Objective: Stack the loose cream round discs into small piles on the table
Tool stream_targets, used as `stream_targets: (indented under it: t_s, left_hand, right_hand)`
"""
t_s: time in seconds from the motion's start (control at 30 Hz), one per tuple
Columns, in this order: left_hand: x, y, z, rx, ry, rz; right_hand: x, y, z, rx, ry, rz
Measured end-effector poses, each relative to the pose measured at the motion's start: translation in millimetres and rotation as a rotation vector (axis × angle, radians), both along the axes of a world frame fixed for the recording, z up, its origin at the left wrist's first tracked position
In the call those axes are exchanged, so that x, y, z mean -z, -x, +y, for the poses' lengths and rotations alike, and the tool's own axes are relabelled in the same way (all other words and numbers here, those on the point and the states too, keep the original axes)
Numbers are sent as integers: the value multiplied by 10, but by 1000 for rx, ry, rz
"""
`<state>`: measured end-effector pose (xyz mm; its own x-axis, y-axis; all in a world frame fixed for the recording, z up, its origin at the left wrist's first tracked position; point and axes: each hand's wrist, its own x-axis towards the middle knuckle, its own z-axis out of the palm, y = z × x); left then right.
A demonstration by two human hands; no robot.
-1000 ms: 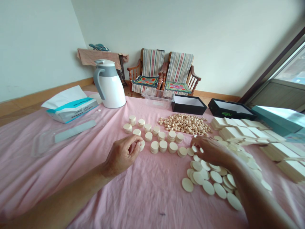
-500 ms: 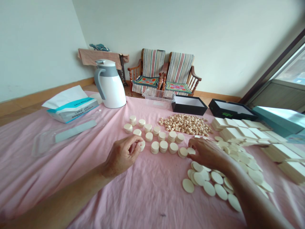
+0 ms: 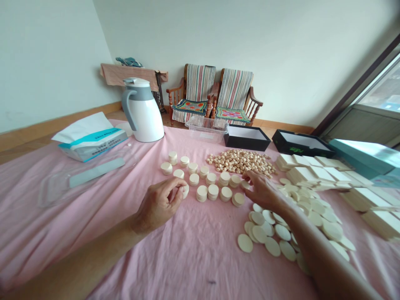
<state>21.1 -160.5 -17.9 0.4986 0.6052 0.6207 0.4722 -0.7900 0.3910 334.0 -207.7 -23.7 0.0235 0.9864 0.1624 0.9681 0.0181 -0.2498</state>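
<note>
Forward from the loose cream discs: right hand, fingers down on a single disc, grip unclear. Left hand unmoved, fingers pinching an upright disc.

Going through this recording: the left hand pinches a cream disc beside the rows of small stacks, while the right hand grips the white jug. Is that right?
Not quite: the right hand is not on the white jug. The head view shows it at the end of the small stacks, beside a loose cream disc. The left hand does pinch a cream disc there.
</note>
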Motion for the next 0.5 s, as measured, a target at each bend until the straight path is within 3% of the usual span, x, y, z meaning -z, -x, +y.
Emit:
stream_targets:
  t_s: [0.13, 0.3, 0.5]
  left_hand:
    - [-12, -1, -3, -4, -3, 0]
    - [-9, -3, 4, 2, -8, -4]
    - [7, 1, 16, -8, -5, 2]
  right_hand:
    - [-102, -85, -15, 23, -14, 36]
    - [-249, -373, -65, 243, -131, -16]
    - [-112, -485, -20, 184, 42, -102]
